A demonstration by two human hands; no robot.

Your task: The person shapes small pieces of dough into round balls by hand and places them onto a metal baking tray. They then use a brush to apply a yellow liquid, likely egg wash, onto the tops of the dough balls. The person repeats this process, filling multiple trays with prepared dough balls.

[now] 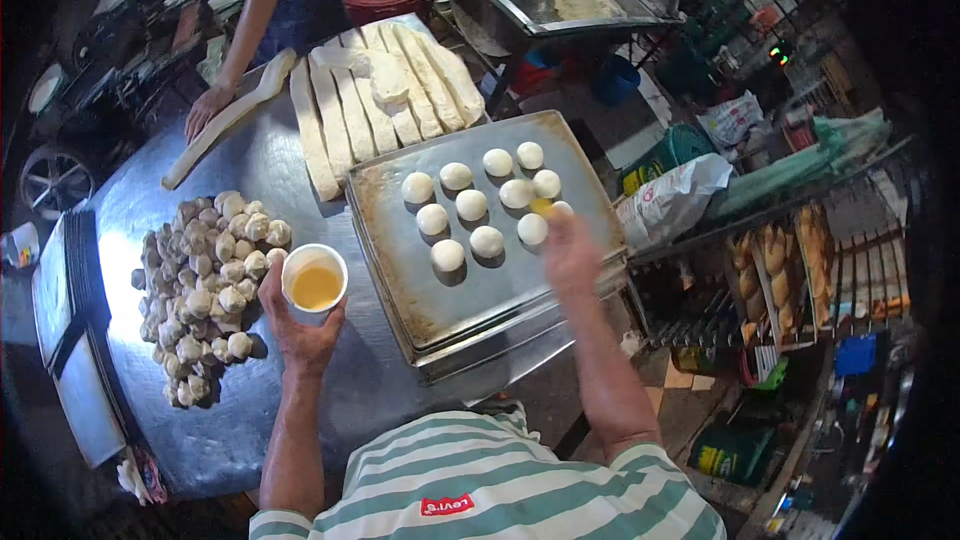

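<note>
My left hand [303, 330] is closed around a white cup [343, 275] with amber-yellow liquid in it, held over the metal table. On the right, my right hand [572, 258], blurred by motion, is closed on a small yellow-tipped tool [541, 206], perhaps a brush. Its tip is at the dough balls [470, 205], touching or just above one. Several of these smooth, pale balls sit in loose rows on a worn metal baking tray [400, 290], which lies on another tray. Beside the cup is a heap of small pinched dough pieces [200, 280].
Long dough strips [345, 110] lie side by side beyond the tray. Another person's hand [208, 110] touches a separate dough strip [235, 125] at the far left. A metal trough [500, 0] with dough stands behind. Right of the tray are a white sack [675, 200] and racked bread loaves [775, 270].
</note>
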